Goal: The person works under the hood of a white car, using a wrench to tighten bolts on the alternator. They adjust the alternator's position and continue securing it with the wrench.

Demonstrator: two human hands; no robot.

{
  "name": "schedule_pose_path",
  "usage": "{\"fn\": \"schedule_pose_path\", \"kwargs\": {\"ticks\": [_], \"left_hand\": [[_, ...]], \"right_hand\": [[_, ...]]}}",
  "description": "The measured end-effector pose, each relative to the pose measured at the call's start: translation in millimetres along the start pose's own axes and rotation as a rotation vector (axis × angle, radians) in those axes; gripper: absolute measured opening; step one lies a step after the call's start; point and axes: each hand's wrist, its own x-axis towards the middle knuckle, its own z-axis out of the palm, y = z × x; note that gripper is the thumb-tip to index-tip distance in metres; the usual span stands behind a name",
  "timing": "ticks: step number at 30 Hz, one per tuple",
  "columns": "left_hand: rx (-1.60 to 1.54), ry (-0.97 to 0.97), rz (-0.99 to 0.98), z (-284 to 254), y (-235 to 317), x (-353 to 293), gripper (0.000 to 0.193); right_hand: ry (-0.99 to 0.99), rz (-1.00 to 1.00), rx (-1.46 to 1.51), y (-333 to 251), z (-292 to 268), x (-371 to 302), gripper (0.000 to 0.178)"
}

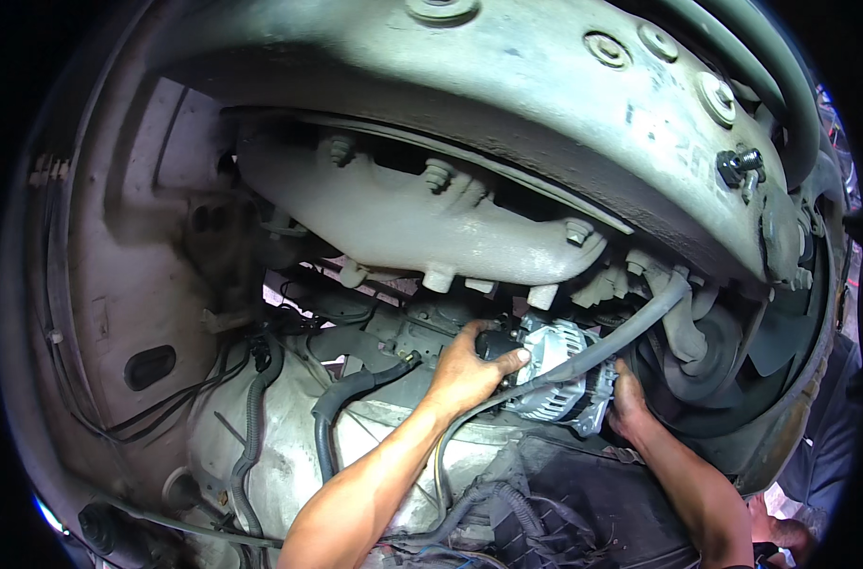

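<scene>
Low in the engine bay, a silvery alternator (pixel 552 403) with slotted vents sits between my two hands. My left hand (pixel 474 365) grips its left end, around a dark rear part, with the thumb pointing at the vented housing. At the opposite end my right hand (pixel 627 400) wraps the alternator's right side; most of its fingers are hidden behind the housing. A grey hose (pixel 631 332) crosses in front of the alternator, running from upper right to lower left. Whether the alternator rests on a bracket cannot be seen.
Above hangs a cast manifold (pixel 413 223) under a large pale engine cover (pixel 507 90). Pulleys (pixel 706 351) and a dark fan (pixel 782 346) are at right. Corrugated cable conduit (pixel 251 436) and a black hose (pixel 325 427) run at left. Part of another person (pixel 782 533) shows at lower right.
</scene>
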Motion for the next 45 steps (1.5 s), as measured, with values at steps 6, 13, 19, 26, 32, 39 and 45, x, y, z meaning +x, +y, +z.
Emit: {"fn": "schedule_pose_path", "kwargs": {"ticks": [6, 13, 19, 26, 32, 39, 45], "left_hand": [[0.026, 0.004, 0.088, -4.1, 0.3, 13.0, 0.078], [0.009, 0.004, 0.128, -2.8, -5.6, 24.6, 0.076], [0.013, 0.041, 0.014, -2.1, -4.4, 26.4, 0.07], [0.069, 0.024, -0.117, -5.8, -4.3, 27.9, 0.066], [0.08, -0.029, -0.062, -9.9, -2.0, 24.1, 0.068], [-0.099, 0.006, 0.048, -6.9, 1.4, 22.4, 0.065], [-0.293, -0.031, 0.036, -9.6, 10.8, 19.2, 0.044]], "right_hand": [[-0.076, -0.083, 0.089, 1.0, 2.0, 8.2, 0.049], [-0.015, -0.113, -0.01, -13.4, 11.3, 6.4, 0.049], [-0.201, -0.166, -0.03, -20.1, 11.3, -31.7, 0.079], [-0.037, -0.455, -1.088, -22.4, 34.7, -66.5, 0.128], [-0.138, -0.542, -0.931, -30.8, 36.2, -69.2, 0.117], [-0.136, -0.432, -0.759, -50.1, 33.7, -72.0, 0.101], [-0.019, -0.557, -0.758, -52.0, 20.9, -63.5, 0.087]]}}
